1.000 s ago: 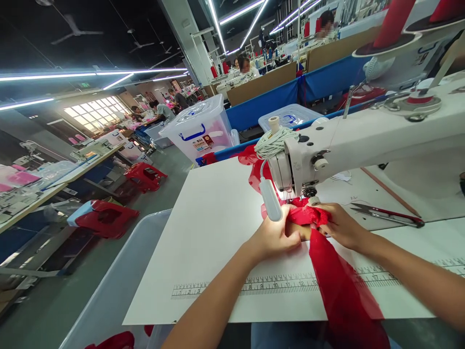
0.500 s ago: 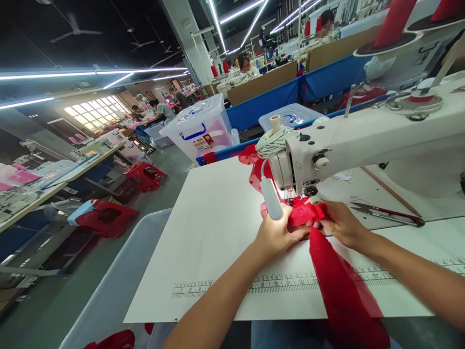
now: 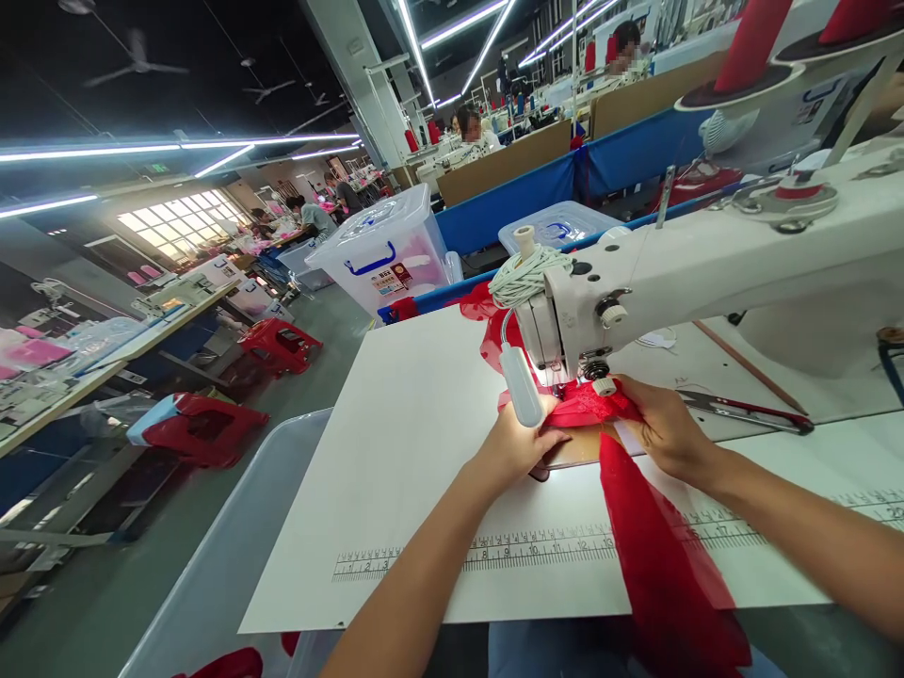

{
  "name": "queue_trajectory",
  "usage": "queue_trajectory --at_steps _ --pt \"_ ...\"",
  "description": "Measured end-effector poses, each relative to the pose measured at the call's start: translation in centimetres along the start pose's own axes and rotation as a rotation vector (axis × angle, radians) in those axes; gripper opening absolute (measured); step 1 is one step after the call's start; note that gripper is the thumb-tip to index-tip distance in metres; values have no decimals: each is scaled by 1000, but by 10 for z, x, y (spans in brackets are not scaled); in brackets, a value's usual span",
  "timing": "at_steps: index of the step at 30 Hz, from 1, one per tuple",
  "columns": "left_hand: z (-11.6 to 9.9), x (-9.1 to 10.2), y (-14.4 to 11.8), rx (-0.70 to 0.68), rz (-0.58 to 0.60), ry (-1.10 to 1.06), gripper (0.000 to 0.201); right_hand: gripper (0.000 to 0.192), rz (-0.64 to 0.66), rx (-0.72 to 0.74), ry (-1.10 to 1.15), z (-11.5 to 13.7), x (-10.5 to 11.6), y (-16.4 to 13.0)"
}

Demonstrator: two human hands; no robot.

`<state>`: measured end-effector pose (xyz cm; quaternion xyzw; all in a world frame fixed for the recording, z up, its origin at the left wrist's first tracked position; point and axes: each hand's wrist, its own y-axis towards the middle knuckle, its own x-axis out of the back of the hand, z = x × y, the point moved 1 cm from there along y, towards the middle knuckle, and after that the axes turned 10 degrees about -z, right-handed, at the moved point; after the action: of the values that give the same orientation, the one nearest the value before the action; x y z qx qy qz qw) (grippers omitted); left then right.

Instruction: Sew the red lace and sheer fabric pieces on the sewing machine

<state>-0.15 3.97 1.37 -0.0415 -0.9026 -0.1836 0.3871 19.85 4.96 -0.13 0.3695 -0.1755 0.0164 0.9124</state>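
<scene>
Both hands (image 3: 519, 443) (image 3: 660, 424) apparently pinching red fabric (image 3: 653, 546) near table edge (image 3: 438, 623)

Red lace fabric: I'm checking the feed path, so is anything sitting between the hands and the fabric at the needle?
Nothing visible does. The left hand and right hand both rest directly on the red lace fabric under the sewing machine head. The white lamp hangs just above the left hand.

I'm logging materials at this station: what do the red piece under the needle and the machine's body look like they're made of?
The red fabric looks thin, sheer and woven or lacy: it drapes limply off the table edge and bunches between the left hand and right hand. The sewing machine looks like painted metal or hard plastic: smooth, glossy off-white casing.
</scene>
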Motion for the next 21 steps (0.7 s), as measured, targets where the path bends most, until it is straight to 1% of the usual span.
queue_trajectory --at_steps 3,5,8,10,13,15,18,20,21 --pt "-2 -7 1 9 26 4 32 10 -1 51 -16 1 1 0" --pt "-2 -13 1 -10 -33 62 33 17 -6 88 -33 1 1 0" --pt "-1 -19 -1 -133 -147 246 27 21 4 113 -38 -1 0 -1" --pt "1 -21 -3 -212 -180 330 23 21 25 113 -41 -3 1 -3" --pt "5 -20 -10 -315 -190 395 19 19 105 120 -71 -10 4 -6" --pt "6 -19 -14 -409 -192 446 19 23 183 188 -103 -14 8 -7" --pt "8 -20 -19 -539 -197 520 24 37 286 329 -155 -15 13 -7" --pt "9 -23 -20 -592 -205 558 26 40 323 369 -198 -14 14 -6" --pt "9 -25 -20 -609 -210 572 26 38 328 376 -218 -13 14 -6"
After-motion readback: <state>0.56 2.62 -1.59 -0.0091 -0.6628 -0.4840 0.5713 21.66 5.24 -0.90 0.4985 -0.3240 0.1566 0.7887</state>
